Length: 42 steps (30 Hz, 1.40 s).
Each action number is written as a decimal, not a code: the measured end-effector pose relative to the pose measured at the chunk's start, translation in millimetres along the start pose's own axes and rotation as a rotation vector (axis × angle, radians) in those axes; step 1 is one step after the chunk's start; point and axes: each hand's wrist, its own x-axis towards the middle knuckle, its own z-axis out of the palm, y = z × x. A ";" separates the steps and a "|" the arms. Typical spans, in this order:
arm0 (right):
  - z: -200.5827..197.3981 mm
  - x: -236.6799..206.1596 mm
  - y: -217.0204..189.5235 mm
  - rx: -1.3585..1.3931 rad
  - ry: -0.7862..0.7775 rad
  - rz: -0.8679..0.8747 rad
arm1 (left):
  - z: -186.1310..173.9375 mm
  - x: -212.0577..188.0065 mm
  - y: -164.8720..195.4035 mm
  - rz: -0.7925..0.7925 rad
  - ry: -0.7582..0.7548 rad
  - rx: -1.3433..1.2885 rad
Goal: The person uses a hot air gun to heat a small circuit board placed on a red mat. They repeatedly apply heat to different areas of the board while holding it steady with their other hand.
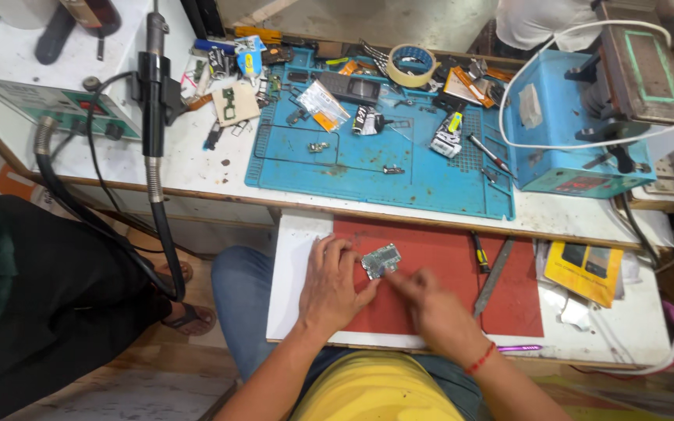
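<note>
Small green-and-silver circuit board (381, 260) lies on red mat (438, 257); we judge it light, stiff, fragile, best gripped by bare edges; left hand (332, 282) fingers spread, pinning board; right hand (436, 309) fingers pinched, contents unclear

Low in the middle of the frame, the 2 bare forearms rise from the bottom edge and converge, the left hand (334, 282) lying palm-down with fingers spread flat, the right hand (429, 306), blurred, reaching up-left with fingers extended toward it.
</note>
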 end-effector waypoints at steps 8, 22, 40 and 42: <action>-0.1 -5.1 -2.9 -0.079 0.032 -0.050 | 11.5 -12.0 -5.7 0.004 0.022 -0.016; 0.0 -11.6 -12.7 -0.098 0.064 -0.042 | 16.0 -22.4 -10.8 0.048 0.029 0.009; -21.9 -32.1 9.2 -0.379 0.316 0.095 | 18.4 -24.0 -9.0 0.051 0.032 -0.009; -41.7 -40.5 -3.4 -0.351 0.362 -0.019 | 5.5 -19.5 -1.4 0.083 0.066 -0.003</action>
